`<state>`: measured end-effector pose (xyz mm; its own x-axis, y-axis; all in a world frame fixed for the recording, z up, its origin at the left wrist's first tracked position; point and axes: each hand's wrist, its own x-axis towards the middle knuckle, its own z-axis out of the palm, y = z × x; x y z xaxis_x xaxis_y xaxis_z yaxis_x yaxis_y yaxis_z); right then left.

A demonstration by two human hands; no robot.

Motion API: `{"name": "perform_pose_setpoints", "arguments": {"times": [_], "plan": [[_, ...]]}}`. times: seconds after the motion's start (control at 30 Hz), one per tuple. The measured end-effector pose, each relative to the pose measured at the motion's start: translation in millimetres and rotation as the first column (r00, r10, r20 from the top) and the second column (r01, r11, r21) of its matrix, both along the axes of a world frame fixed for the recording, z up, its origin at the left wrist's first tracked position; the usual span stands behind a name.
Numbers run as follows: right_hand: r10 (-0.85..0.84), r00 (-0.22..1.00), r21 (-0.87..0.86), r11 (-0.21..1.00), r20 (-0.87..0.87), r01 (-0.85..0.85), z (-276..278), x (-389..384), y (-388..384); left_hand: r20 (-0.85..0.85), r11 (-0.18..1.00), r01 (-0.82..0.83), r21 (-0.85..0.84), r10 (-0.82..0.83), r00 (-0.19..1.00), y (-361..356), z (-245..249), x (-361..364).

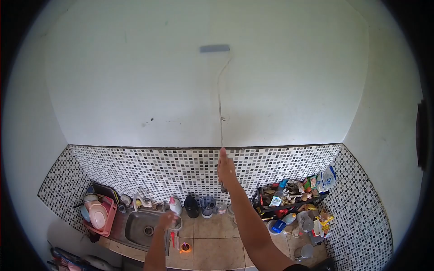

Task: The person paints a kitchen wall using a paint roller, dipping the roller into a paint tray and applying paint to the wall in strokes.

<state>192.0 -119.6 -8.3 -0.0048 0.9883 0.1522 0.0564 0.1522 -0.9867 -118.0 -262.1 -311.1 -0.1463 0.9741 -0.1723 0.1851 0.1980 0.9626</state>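
Scanning from the left, I see a pink rack just left of the sink. The left hand hangs over the sink's right edge with its fingers curled, and I cannot tell whether it holds anything.

High above the sink and a little to its right, the roller lies against the white wall. Its thin pole runs down to the right hand, which is closed around the lower end.

I judge the pole light but long, whippy and top-heavy. A low grip is best, with a second hold higher up for steadiness.

Further right of the sink, a shelf is crowded with packets and bottles. I can read no label or brand there; all of it is too small.
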Motion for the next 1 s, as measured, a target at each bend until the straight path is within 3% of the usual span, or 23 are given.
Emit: {"name": "perform_pose_setpoints", "arguments": {"times": [0.07,0.13,0.17,0.2,0.27,0.37,0.5,0.6,0.67,0.7,0.77,0.83,0.87,0.93,1.0], "plan": [[0.016,1.000,-0.004,1.000,0.013,-0.016,-18,-10,14,0.000,0.990,0.019,-0.143,-0.019,1.000,-41,-9,19],[-0.130,0.985,0.038,0.991,0.116,0.126,-61,-25,-8,-0.014,0.995,0.062,-0.076,-0.063,0.998,-71,-49,25],[-0.084,0.990,-0.055,0.994,0.117,0.091,-95,-29,-20,-0.017,0.996,0.085,-0.040,-0.086,0.996,-77,-61,30],[-0.038,0.993,-0.145,0.988,0.113,0.054,-133,-32,-32,-0.002,0.991,0.073,-0.116,-0.074,0.997,-84,-57,36],[-0.033,0.999,-0.157,0.987,0.035,0.038,-196,-41,-55,0.021,0.965,0.051,-0.258,-0.047,0.999,-103,-46,44],[0.033,0.991,-0.413,0.907,-0.130,-0.084,-164,-45,-64,-0.018,0.963,0.068,-0.261,-0.076,0.997,-112,-40,43],[0.012,0.990,-0.212,0.976,-0.140,-0.042,-56,-57,-6,-0.033,0.991,0.025,-0.133,-0.029,0.999,-106,-48,42],[0.119,0.962,-0.136,0.978,-0.245,-0.155,59,-47,5,-0.052,0.997,-0.010,-0.079,0.006,0.999,-104,-44,51],[0.130,0.955,-0.146,0.974,-0.267,-0.173,66,-40,16,-0.055,0.991,-0.016,-0.136,0.008,0.998,-108,-4,71],[0.134,0.953,-0.152,0.972,-0.273,-0.180,61,-38,19,-0.126,0.994,0.017,-0.111,-0.032,0.991,-109,-11,70],[0.062,0.987,-0.122,0.989,-0.145,-0.080,3,-35,9,-0.263,0.994,0.091,-0.063,-0.104,0.959,-104,-29,73],[-0.020,0.999,-0.049,0.999,0.046,0.023,-104,-35,1,-0.258,0.991,0.111,-0.077,-0.127,0.958,-110,-26,80],[-0.094,0.994,-0.129,0.987,0.054,0.100,-145,-39,-20,-0.259,0.990,0.119,-0.080,-0.136,0.956,-111,-23,81],[0.037,0.999,-0.225,0.974,0.023,-0.031,-221,-34,-52,-0.249,0.978,0.157,-0.134,-0.187,0.950,-112,-18,83],[-0.015,0.999,-0.260,0.965,0.046,0.026,-243,-33,-52,-0.254,0.971,0.181,-0.158,-0.217,0.942,-109,-24,80]]}}
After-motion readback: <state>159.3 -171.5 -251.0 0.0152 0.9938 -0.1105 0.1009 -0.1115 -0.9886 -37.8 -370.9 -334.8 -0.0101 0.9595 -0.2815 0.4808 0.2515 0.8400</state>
